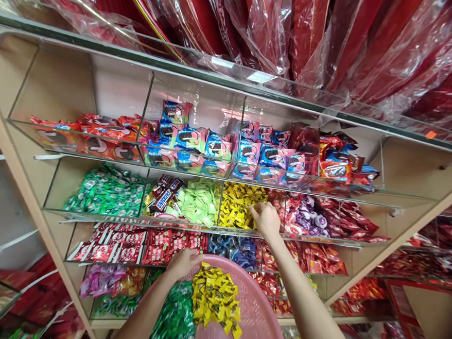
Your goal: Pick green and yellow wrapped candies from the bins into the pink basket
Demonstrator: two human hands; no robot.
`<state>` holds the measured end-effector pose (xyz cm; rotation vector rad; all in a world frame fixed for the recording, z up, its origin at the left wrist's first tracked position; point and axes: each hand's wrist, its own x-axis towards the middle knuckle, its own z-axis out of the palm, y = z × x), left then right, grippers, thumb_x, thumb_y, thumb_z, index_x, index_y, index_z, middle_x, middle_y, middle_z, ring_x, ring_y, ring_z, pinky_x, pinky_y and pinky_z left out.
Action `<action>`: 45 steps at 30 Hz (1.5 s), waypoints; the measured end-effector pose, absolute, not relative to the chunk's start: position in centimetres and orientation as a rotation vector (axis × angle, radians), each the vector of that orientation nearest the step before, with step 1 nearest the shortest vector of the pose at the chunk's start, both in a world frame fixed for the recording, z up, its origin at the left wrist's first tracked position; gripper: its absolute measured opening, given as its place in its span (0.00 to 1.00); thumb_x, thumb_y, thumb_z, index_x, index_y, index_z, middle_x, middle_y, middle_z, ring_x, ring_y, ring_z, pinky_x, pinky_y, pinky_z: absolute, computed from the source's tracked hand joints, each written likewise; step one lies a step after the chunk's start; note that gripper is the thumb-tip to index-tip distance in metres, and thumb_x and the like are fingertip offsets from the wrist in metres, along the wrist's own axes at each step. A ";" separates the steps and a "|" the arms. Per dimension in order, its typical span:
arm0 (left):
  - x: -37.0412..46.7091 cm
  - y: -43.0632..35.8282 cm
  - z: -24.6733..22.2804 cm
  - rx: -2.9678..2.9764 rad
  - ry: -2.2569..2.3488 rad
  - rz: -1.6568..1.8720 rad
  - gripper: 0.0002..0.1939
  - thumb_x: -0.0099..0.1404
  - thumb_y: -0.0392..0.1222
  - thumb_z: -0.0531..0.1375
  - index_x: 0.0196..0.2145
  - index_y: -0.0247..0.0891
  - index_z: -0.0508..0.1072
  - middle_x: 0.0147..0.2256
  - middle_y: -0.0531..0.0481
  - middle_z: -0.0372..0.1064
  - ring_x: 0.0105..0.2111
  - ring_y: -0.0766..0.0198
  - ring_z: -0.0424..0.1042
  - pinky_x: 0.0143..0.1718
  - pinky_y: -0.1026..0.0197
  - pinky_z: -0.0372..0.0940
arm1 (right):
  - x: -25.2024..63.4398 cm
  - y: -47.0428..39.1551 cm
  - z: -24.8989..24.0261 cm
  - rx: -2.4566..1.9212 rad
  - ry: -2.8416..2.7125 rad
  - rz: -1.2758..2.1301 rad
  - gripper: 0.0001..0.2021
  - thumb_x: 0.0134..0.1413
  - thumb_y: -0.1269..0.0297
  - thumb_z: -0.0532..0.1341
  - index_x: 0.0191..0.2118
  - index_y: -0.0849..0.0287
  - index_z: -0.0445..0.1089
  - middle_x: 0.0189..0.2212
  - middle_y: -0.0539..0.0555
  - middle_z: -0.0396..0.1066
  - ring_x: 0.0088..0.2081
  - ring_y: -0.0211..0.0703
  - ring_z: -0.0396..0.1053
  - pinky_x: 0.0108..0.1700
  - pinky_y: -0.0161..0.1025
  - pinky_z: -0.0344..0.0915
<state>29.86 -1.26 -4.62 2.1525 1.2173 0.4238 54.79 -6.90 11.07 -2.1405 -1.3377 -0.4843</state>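
Note:
My left hand [184, 263] is closed over the far-left rim of a pink plastic basket [263, 306]. Inside the basket, a heap of yellow-wrapped candies [217, 298] lies beside a pile of green-wrapped candies [174, 321]. My right hand [268, 220] reaches into a glass-walled shelf compartment, its fingers curled in among more yellow-wrapped candies [237, 204]. The fingertips are partly hidden, so how many it grips is unclear.
Glass dividers split the shelf into bins. Left of my right hand are light green packets [198, 201], Snickers bars [166, 196] and green candies [106, 189]; purple-wrapped candies [313, 217] lie to its right. A glass shelf edge [195, 167] runs above, holding cookie packs [189, 137].

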 end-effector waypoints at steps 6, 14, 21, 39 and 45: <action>29.8 -1.4 -4.4 2.134 1.196 0.448 0.27 0.55 0.66 0.46 0.22 0.37 0.65 0.20 0.56 0.58 0.23 0.70 0.57 0.23 0.69 0.44 | 54.3 -6.9 10.7 -2.031 -1.370 -0.414 0.12 0.52 0.60 0.52 0.27 0.59 0.68 0.28 0.54 0.67 0.32 0.41 0.64 0.31 0.35 0.55; 29.8 -1.6 -3.7 2.185 1.209 0.411 0.27 0.56 0.64 0.46 0.22 0.36 0.65 0.18 0.58 0.53 0.21 0.72 0.52 0.23 0.68 0.43 | 54.4 -7.1 10.7 -2.165 -1.317 -0.373 0.15 0.49 0.54 0.54 0.24 0.59 0.69 0.27 0.57 0.68 0.30 0.43 0.65 0.29 0.36 0.55; 29.9 -1.8 -3.4 2.111 1.223 0.414 0.27 0.54 0.65 0.48 0.24 0.37 0.68 0.21 0.56 0.61 0.23 0.69 0.58 0.24 0.68 0.46 | 54.1 -6.4 10.7 -2.034 -1.321 -0.313 0.09 0.49 0.61 0.55 0.24 0.59 0.67 0.27 0.54 0.68 0.30 0.41 0.64 0.30 0.35 0.55; 29.9 -1.6 -3.7 2.102 1.259 0.382 0.27 0.54 0.65 0.49 0.25 0.38 0.68 0.23 0.54 0.65 0.25 0.67 0.61 0.25 0.68 0.46 | 48.7 -17.0 3.5 -1.654 -1.779 0.167 0.10 0.57 0.64 0.49 0.30 0.57 0.64 0.30 0.52 0.63 0.31 0.38 0.63 0.34 0.34 0.60; 29.8 -1.4 -3.9 2.177 1.219 0.385 0.28 0.55 0.66 0.46 0.22 0.38 0.66 0.21 0.55 0.62 0.24 0.68 0.61 0.24 0.69 0.45 | 49.3 -17.0 1.7 -1.772 -1.880 0.270 0.09 0.53 0.71 0.52 0.24 0.59 0.64 0.27 0.51 0.63 0.28 0.37 0.63 0.32 0.32 0.58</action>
